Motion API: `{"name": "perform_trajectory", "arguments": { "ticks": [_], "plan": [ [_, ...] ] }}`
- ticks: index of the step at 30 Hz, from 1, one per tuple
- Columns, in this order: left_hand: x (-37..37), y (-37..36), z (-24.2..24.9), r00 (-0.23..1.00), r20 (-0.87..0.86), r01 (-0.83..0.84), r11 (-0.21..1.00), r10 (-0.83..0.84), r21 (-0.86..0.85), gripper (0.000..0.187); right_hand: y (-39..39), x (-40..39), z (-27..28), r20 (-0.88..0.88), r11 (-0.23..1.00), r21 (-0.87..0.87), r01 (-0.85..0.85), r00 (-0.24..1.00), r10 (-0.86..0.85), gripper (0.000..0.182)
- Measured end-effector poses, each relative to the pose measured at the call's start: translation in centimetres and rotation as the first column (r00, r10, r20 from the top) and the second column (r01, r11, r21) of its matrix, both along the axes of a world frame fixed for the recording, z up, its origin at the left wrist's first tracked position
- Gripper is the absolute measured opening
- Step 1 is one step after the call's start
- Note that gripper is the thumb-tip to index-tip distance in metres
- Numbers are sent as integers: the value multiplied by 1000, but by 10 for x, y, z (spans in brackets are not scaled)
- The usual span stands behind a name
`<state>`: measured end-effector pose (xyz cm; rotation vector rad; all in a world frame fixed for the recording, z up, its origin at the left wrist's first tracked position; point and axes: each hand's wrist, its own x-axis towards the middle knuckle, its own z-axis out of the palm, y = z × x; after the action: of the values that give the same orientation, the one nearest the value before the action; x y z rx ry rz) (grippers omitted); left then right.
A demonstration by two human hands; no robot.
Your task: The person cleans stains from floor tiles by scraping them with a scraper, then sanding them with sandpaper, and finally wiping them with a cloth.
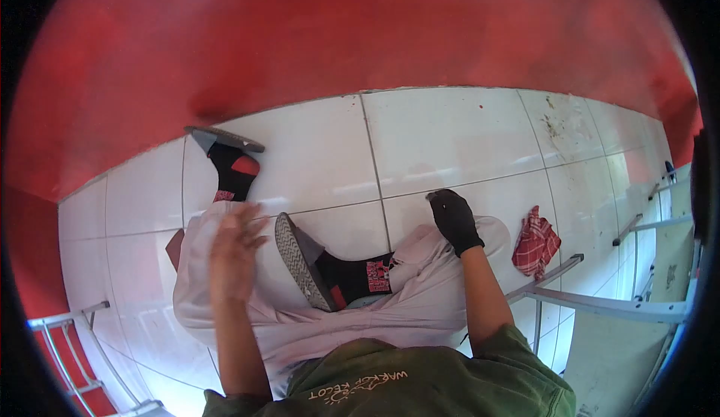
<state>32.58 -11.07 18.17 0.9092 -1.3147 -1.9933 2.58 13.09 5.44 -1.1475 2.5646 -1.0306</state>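
Observation:
My left hand (236,248) is bare and blurred by motion, raised over my left leg with its fingers apart and nothing visible in them. On my right hand (454,220) is a black covering that looks like a glove. This hand lies over my right knee, back upward, and its fingers are bent down out of sight. Pale trousers (349,327) cover my folded legs. Between my hands is a shoe with a grey patterned sole (300,262), worn over a black sock (356,278). The other shoe (225,139) points toward the wall.
A red checked cloth (537,243) lies on the white tiled floor (450,147) to the right. Metal frame legs stand at the right (607,303) and left (71,316). A red wall (360,27) rises ahead. Brown smudges (553,123) mark the far tiles.

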Motion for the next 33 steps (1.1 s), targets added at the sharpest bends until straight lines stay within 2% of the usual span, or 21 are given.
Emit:
{"name": "perform_trajectory", "arguments": {
  "ticks": [1, 3, 4, 5, 6, 7, 9, 13, 15, 17, 19, 21, 25, 26, 27, 31, 33],
  "plan": [
    [-10, 10, -16, 992, 128, 25, 999, -20, -32, 38, -8, 5, 5, 6, 1000, 1, -17, 1000, 17, 26],
    [-22, 30, -36, 950, 235, 203, 978, -207, 43, 37, -30, 25, 23, 375, 985, -147, 88, 927, -27, 31],
    [-28, 40, -52, 927, 269, 266, 964, -261, 18, 36, -37, 31, 23, 591, 991, -130, 43, 805, 42, 41],
    [-33, 51, -67, 900, 303, 331, 943, -315, -5, 34, -47, 43, 32, 781, 961, -267, 65, 600, 177, 46],
    [-39, 63, -73, 901, 307, 323, 946, -306, -3, 34, -58, 58, 38, 879, 935, -335, 119, 397, 265, 53],
    [-45, 75, -78, 905, 307, 304, 952, -296, 23, 32, -65, 71, 42, 903, 909, -400, 120, 224, 367, 62],
    [-53, 86, -85, 911, 308, 274, 960, -276, 51, 29, -76, 94, 40, 849, 840, -514, 176, -34, 527, 70],
    [-54, 86, -85, 907, 289, 267, 948, -308, 172, 25, -82, 111, 47, 821, 822, -537, 191, -108, 561, 77],
    [-52, 83, -85, 909, 283, 253, 945, -306, 208, 23, -79, 109, 50, 757, 787, -504, 355, -257, 601, 82],
    [-51, 82, -87, 946, 238, 166, 958, -221, 232, 19, -78, 108, 53, 744, 773, -510, 377, -258, 617, 84],
    [-53, 83, -86, 953, 223, 154, 960, -207, 233, 18, -75, 106, 54, 734, 759, -514, 400, -252, 630, 85],
    [-55, 83, -86, 960, 203, 146, 962, -195, 232, 16, -74, 105, 55, 662, 723, -551, 417, -310, 683, 77],
    [-57, 85, -88, 957, 235, 119, 967, -172, 225, 16, -71, 105, 53, 675, 714, -572, 403, -264, 689, 78],
    [-58, 84, -87, 952, 259, 108, 970, -164, 220, 17, -70, 105, 51, 641, 694, -588, 417, -284, 713, 77],
    [-58, 84, -89, 951, 256, 117, 969, -173, 220, 17, -70, 105, 50, 605, 672, -602, 431, -303, 737, 76],
    [-55, 81, -98, 974, 192, 74, 969, -122, 237, 17, -69, 109, 52, 640, 684, -598, 418, -265, 721, 74],
    [-54, 81, -101, 981, 159, 69, 964, -113, 258, 16, -68, 111, 48, 584, 669, -577, 469, -335, 739, 72]
  ]
}}
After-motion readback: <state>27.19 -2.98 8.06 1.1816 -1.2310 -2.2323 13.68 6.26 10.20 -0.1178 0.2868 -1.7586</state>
